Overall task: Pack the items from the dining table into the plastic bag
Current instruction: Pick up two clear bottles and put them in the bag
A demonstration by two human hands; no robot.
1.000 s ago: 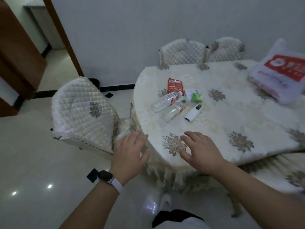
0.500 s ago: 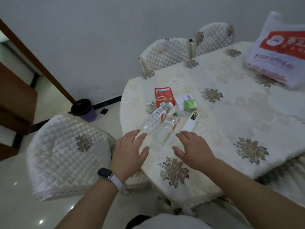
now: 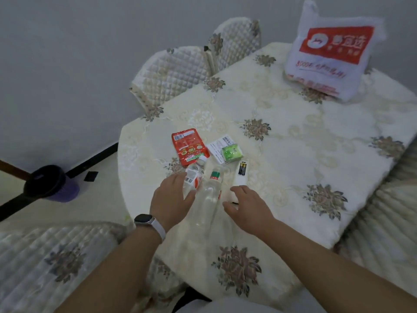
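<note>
A home dining room
A round table [image 3: 293, 136] wore an embroidered floral cloth, quilted-cover chairs [image 3: 176, 73] stood against a plain wall, and a small bin [image 3: 48, 184] sat on glossy tile

The tablecloth [image 3: 293, 141] was cream with brown-grey flowers. Past the left hand [image 3: 171, 197] lay a red packet [image 3: 188, 146], and by its fingers a clear bottle [image 3: 193, 177] with a red and white label. Beyond the right hand [image 3: 247, 205] sat a small green pack [image 3: 231, 152]. Far past it stood a white plastic bag [image 3: 331, 55] with a red patch.
</note>
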